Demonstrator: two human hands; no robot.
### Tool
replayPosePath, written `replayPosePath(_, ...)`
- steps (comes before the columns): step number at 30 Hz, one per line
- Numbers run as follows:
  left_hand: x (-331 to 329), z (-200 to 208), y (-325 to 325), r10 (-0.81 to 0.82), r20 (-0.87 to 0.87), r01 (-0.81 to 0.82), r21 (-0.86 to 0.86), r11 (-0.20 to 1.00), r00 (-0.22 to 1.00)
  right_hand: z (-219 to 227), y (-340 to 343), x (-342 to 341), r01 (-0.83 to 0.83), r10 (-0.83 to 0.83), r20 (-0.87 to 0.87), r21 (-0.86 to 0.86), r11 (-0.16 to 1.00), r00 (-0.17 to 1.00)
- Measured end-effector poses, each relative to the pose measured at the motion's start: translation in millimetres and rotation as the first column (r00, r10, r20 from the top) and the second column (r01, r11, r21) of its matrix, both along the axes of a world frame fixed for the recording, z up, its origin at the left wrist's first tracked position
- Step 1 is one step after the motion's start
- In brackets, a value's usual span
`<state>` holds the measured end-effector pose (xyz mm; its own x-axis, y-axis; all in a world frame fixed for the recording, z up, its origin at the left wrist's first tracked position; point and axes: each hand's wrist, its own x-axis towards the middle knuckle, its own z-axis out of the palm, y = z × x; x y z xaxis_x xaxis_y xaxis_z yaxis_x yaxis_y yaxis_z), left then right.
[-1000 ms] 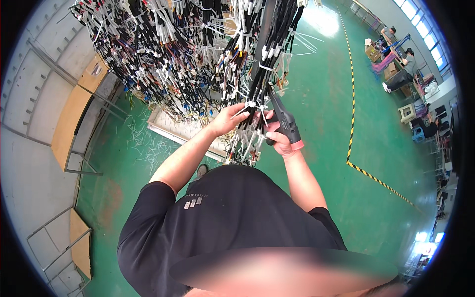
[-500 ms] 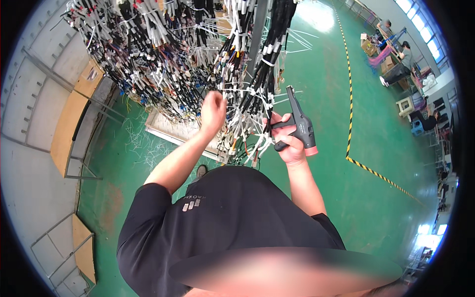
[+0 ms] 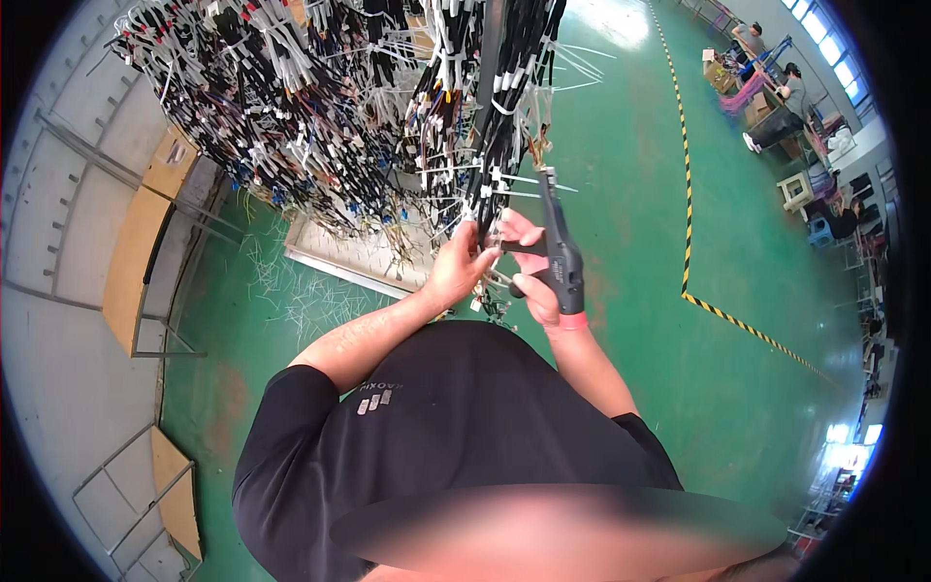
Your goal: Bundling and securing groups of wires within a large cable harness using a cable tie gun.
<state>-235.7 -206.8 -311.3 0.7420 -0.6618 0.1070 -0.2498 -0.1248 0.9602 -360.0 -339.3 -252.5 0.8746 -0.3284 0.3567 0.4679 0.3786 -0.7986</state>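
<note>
Thick bundles of black cables with white connectors and sleeves hang in front of me. My left hand [image 3: 456,269] is closed round the lower part of the nearest wire bundle [image 3: 497,145], with its thumb pointing toward my right hand. Just to the right, my right hand [image 3: 535,291] grips a black cable tie gun [image 3: 561,247] by its handle. The gun's nose tilts up and away, beside the bundle. White cable ties are strapped round the bundle, and their long tails stick out to the right. What exactly lies under my left fingers is hidden.
A metal post [image 3: 492,58] runs among the hanging cables. Below them sits a pale tray [image 3: 339,267], with cut tie ends [image 3: 281,301] scattered on the green floor. Wooden-topped benches [image 3: 136,262] stand at left. People work at far right, beyond a yellow-black floor line [image 3: 688,194].
My left hand has come down and right, from open space before the cables onto the bundle. My right hand and the tie gun have shifted left, closer to it.
</note>
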Motion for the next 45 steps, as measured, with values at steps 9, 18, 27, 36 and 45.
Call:
replayPosePath(9,46,24,19,-0.306,-0.473,0.272,-0.139,0.952,0.826,-26,-40,-31,-0.017,-0.025,-0.187,-0.223,0.975,0.982)
replayPosePath(18,31,32,41,-0.196,-0.476,0.125,-0.177,0.976,0.857,-74,-60,17,-0.429,0.282,-0.364,-0.431,0.794,0.887)
replayPosePath(27,67,165,109,-0.090,-0.589,0.114,0.004,0.993,0.803,-142,-99,62,-0.163,-0.226,-0.301,-0.862,0.480,0.926)
replayPosePath(36,70,148,102,-0.053,-0.449,0.109,0.100,0.989,0.892,-114,-75,13,-0.423,0.247,-0.362,-0.565,0.708,0.899)
replayPosePath(45,46,106,76,-0.110,-0.466,0.164,0.077,0.984,0.878,2,-90,-39,-0.042,0.007,-0.263,-0.126,0.991,0.965)
